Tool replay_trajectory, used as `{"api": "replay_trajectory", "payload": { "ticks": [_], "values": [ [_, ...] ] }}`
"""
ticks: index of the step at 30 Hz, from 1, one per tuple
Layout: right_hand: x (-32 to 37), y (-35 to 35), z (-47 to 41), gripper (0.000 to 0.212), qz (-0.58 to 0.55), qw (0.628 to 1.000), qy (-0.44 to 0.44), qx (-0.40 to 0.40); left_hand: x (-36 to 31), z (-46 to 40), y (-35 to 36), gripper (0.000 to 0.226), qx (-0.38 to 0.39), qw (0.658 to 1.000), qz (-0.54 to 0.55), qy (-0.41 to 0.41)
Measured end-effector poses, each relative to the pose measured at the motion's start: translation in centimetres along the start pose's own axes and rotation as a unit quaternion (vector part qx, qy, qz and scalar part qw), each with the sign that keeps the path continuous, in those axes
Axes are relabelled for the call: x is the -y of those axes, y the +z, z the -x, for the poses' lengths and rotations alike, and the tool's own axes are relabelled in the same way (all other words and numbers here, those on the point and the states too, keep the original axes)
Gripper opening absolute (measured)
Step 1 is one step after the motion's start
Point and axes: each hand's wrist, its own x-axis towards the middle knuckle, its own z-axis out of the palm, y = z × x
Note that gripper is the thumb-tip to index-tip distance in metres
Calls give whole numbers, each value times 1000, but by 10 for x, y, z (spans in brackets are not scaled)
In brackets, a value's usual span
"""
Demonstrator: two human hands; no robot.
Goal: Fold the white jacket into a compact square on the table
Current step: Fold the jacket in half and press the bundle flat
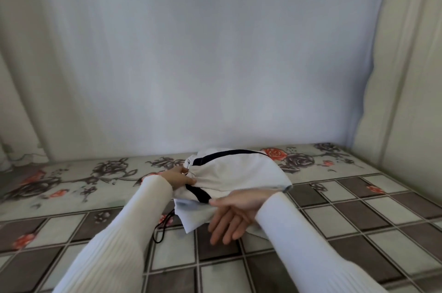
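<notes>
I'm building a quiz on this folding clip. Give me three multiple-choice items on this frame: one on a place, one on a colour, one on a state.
1. Where does the white jacket lie?
A. On the patterned table
B. On a chair
C. On the floor

2. What colour are the stripes on the jacket?
A. Red
B. Black
C. Green

3. What is the left hand doing?
A. Hanging idle away from the cloth
B. Gripping bunched cloth at the jacket's left side
C. Holding a pair of scissors

Answers:
1 A, the jacket rests on the tiled, flowered tabletop.
2 B, dark black bands cross the white cloth.
3 B, its fingers curl round gathered fabric, while the right hand lies with straight fingers over the near edge of the jacket.
</notes>
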Motion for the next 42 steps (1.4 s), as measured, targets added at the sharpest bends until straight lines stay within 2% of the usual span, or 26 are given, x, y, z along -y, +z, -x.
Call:
{"api": "replay_trajectory", "payload": {
  "ticks": [2,3,6,8,9,10,12,14,18,21,24,25,28,31,33,36,37,39,42],
  "values": [
    [15,-10,11,54,-22,998,-61,-2,3,4,0,64,6,998,-63,-15],
    [23,-16,15,48,-49,992,-110,-29,3,5,-1,65,8,996,-83,-18],
    [44,-33,19,29,-120,940,-240,-212,5,7,-5,64,28,994,-108,-20],
    [47,-51,12,19,3,886,-228,-403,3,8,-7,62,33,992,-115,-23],
    [43,-60,7,18,105,852,-195,-475,2,9,-7,62,36,992,-120,-24],
    [36,-70,1,22,199,825,-155,-505,1,9,-8,63,38,991,-127,-24],
    [12,-82,-11,39,319,814,-52,-482,0,8,-8,64,43,987,-155,-20],
    [-18,-85,-28,54,349,820,22,-452,0,5,-7,63,54,981,-184,-19],
    [-51,-81,-48,60,344,825,34,-446,2,-3,-2,56,117,977,-179,-19],
    [-38,-92,-36,65,345,852,60,-388,-3,-5,-7,55,144,977,-155,-30],
    [-12,-116,-12,64,342,880,50,-327,-12,-9,-23,39,154,983,-94,-35],
    [-3,-127,-6,54,329,882,27,-336,-14,-10,-30,31,150,985,-72,-42],
    [12,-160,0,18,187,886,-3,-424,-24,-15,-46,14,105,993,-8,-60],
    [13,-185,-8,15,108,881,29,-460,-35,-33,-52,23,-16,996,63,-66],
    [9,-196,-21,17,68,880,12,-470,-44,-48,-48,27,-71,991,101,-50],
    [5,-202,-43,19,13,881,-12,-472,-56,-71,-31,45,-86,987,126,-52],
    [5,-202,-48,25,30,881,17,-472,-60,-78,-25,55,-85,987,124,-55],
    [5,-202,-56,35,97,854,47,-509,-67,-92,-14,68,-92,991,76,-62],
    [0,-203,-63,34,132,841,78,-519,-67,-107,-1,66,-107,991,-9,-83]
  ]
}}
